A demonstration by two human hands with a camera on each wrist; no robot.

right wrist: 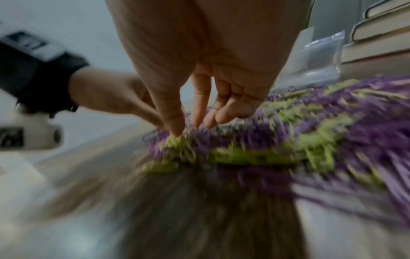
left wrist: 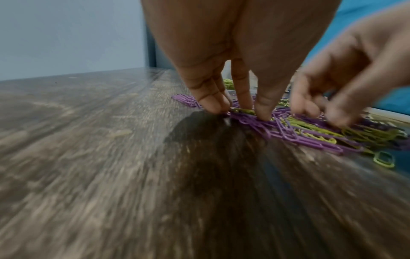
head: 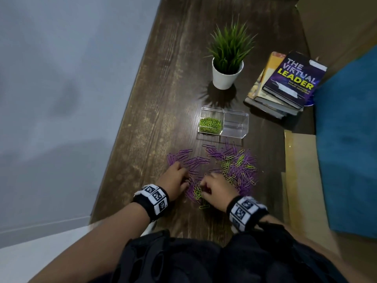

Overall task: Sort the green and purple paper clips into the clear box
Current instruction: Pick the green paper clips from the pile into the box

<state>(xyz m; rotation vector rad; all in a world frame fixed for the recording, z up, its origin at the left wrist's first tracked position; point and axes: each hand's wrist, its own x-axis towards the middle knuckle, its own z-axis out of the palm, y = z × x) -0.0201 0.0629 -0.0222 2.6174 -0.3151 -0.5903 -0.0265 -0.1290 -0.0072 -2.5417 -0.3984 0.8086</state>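
- The clear box [head: 224,123] sits on the desk [head: 163,99], long axis running left to right; its left compartment holds green paper clips [head: 210,124], the right compartment shows none.
- Just nearer the person, purple paper clips [head: 189,158] and green ones lie mixed in a flat spread, pointing every way.
- The left hand [head: 175,178] presses straight fingertips [left wrist: 264,112] down onto purple clips at the spread's left side.
- The right hand [head: 216,188] has loosely extended fingers touching the clips; blurred, so whether it pinches one I cannot tell.
- The desk's left edge lies near the left hand; bare wood lies between hands and body.
- A potted plant [head: 227,74] and stacked books [head: 285,84] stand beyond the box.
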